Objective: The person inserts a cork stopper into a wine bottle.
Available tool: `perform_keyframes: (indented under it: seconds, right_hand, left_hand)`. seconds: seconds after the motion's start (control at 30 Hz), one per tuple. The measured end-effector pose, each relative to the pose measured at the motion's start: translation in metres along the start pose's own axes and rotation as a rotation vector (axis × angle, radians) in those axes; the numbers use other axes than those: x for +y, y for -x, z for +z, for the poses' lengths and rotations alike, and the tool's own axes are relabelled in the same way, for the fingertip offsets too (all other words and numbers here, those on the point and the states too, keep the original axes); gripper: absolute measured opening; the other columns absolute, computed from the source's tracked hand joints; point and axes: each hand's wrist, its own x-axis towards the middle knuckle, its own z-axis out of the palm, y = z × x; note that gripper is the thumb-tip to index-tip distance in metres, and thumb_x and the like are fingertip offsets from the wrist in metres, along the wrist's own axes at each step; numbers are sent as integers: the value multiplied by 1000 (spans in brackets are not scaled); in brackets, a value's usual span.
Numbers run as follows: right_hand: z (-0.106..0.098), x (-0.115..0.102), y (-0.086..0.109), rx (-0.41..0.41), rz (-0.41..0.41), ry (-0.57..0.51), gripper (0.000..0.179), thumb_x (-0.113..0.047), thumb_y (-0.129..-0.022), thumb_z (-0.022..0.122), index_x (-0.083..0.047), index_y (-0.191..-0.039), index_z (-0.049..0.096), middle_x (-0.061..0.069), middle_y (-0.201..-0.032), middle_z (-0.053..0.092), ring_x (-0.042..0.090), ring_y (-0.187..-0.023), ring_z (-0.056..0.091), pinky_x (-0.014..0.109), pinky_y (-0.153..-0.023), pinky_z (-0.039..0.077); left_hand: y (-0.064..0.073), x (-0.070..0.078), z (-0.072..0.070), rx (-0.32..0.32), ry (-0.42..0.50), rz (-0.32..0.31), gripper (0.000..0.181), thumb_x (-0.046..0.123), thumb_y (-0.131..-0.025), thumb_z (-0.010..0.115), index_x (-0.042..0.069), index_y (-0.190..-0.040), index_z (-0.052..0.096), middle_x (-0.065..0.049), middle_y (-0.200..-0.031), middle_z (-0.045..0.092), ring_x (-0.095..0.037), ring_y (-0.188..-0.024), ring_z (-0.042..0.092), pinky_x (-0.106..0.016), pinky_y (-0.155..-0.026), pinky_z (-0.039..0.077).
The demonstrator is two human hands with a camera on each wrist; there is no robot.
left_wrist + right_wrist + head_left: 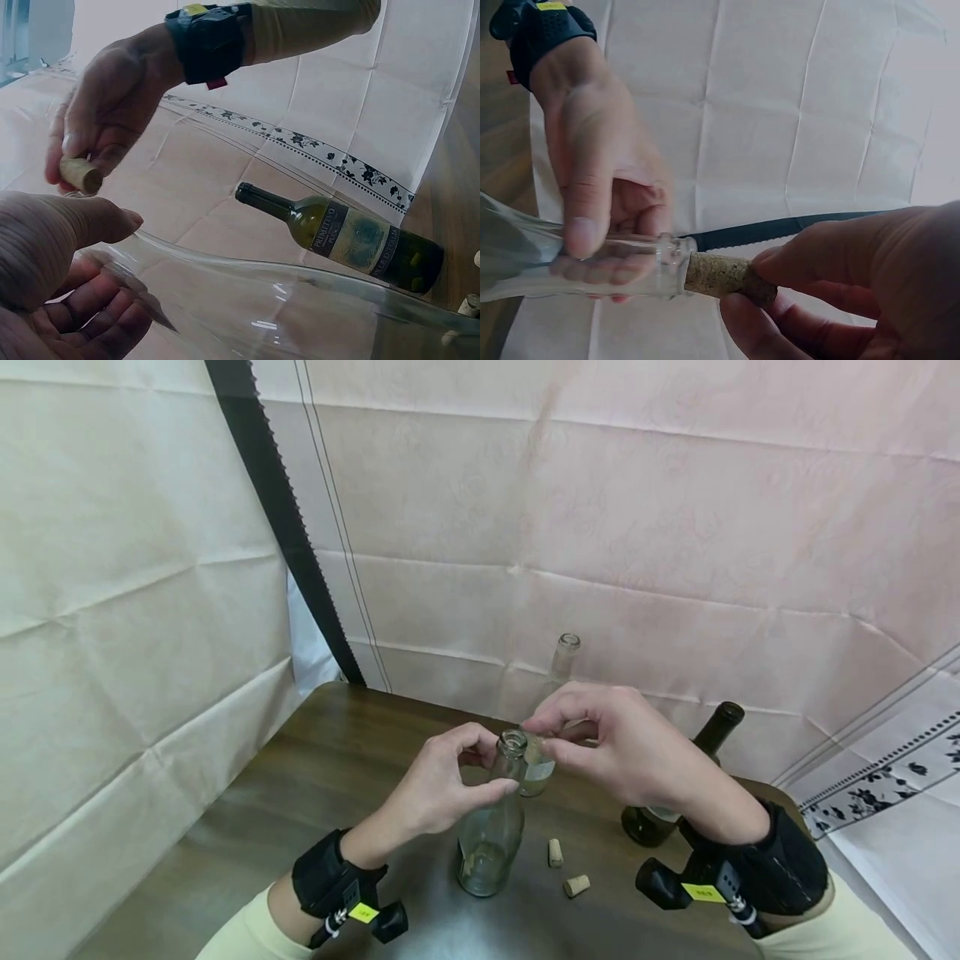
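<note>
A clear glass bottle (491, 843) stands on the table, its neck held by my left hand (438, 783). The right wrist view shows the thumb on one side of the neck and the fingers on the other. My right hand (626, 743) pinches a cork (721, 275) between thumb and fingers, close by the bottle's mouth. In that view the cork's free end overlaps the rim; whether they touch I cannot tell. The head view hides this cork behind the fingers, but the left wrist view shows its end.
Two more corks, one upright-looking (555, 852) and one lying (577, 886), are on the brown table (300, 827) right of the bottle. A second clear bottle (566, 658) stands behind my right hand. Farther right is a dark green wine bottle (722, 727). Pale cloth hangs around the table.
</note>
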Motion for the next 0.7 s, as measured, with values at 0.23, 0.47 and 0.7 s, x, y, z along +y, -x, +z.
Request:
perform_keyframes:
  seconds: [0.23, 0.47, 0.7]
  right_hand:
    - [-2, -6, -14, 15, -21, 43, 21, 1, -92, 73, -15, -104, 80, -4, -106, 76, 14, -102, 72, 30, -90, 63]
    - [1, -10, -24, 14, -25, 147, 20, -5, -93, 75, -20, -106, 80, -8, -109, 76, 12, -105, 71, 37, -89, 62]
    - [7, -7, -27, -10, -80, 187, 18, -5, -94, 74, -17, -106, 80, -4, -110, 78, 17, -107, 72, 39, -89, 62]
  left_hand:
    - [1, -1, 1, 4, 22, -7, 29, 17, -85, 87, 17, -106, 67, 4, -100, 67, -11, -93, 63, -28, -91, 60]
    - [2, -5, 2, 5, 20, 6, 30, 17, -86, 87, 17, -108, 66, 3, -100, 66, -20, -94, 65, -28, -91, 60]
    - [2, -7, 3, 4, 8, 20, 31, 18, -86, 86, 17, -109, 66, 3, -100, 65, -22, -95, 64, -29, -91, 60]
